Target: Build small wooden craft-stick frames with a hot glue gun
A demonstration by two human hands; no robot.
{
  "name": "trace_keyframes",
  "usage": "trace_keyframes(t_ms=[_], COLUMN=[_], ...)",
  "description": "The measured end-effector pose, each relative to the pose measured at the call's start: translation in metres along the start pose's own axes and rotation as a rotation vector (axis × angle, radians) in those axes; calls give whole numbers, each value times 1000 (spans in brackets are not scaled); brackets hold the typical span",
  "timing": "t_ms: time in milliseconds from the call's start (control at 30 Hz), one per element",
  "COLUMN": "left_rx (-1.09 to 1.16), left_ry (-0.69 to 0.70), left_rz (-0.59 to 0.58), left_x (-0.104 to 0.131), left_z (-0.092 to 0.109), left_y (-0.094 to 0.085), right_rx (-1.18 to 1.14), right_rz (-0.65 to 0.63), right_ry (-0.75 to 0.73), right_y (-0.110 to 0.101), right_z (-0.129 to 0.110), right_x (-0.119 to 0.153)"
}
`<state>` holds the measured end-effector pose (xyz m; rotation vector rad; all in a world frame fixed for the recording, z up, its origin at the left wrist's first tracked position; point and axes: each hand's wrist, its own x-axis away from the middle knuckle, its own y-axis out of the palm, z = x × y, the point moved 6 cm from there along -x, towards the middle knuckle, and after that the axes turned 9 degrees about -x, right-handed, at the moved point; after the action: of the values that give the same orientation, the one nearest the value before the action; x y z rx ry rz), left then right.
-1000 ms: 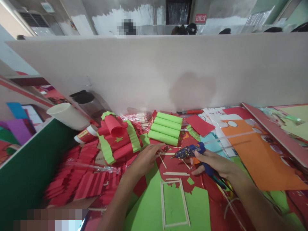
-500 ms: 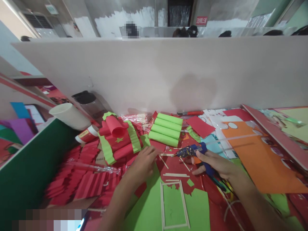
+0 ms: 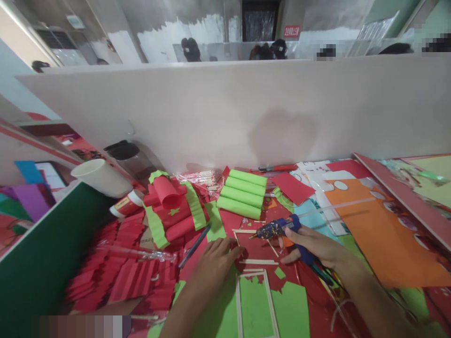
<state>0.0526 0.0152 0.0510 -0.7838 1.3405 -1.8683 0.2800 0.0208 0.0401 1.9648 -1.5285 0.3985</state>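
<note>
My right hand [image 3: 320,246] grips a blue hot glue gun [image 3: 280,227] with an orange trigger; a long clear glue stick [image 3: 338,204] runs out of its back. The gun's nozzle points left, over one end of a pale wooden stick [image 3: 243,231]. My left hand [image 3: 216,265] is low over the table, thumb and fingertips closing on the lower end of a slanted wooden stick [image 3: 237,238] that meets the first at a corner. Just nearer lie loose wooden sticks [image 3: 259,262] and a rectangular stick frame [image 3: 270,300] on green paper [image 3: 294,305].
Behind my hands lie a green rolled-paper piece [image 3: 243,193] and a red and green paper piece with a star [image 3: 172,211]. Pleated red paper [image 3: 134,281], a white cup [image 3: 100,176] and a green board [image 3: 52,244] are left. Orange paper [image 3: 380,244] lies right; a white partition [image 3: 211,112] stands behind.
My left hand has moved right and nearer, down to the slanted stick, uncovering a dark pen beside it. The glue gun has shifted slightly left in the view.
</note>
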Motion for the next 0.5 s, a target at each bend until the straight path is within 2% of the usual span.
trace_keyframes(t_ms=[233,500], left_rx=[-14,47], left_ry=[61,89], left_rz=[-23,-51], left_x=[3,5], left_z=[-4,-8], left_y=[2,-1], right_rx=[4,27], right_rz=[40,18], right_ry=[-2,-4], right_y=[0,-6], right_z=[-3,-1], right_x=[1,1])
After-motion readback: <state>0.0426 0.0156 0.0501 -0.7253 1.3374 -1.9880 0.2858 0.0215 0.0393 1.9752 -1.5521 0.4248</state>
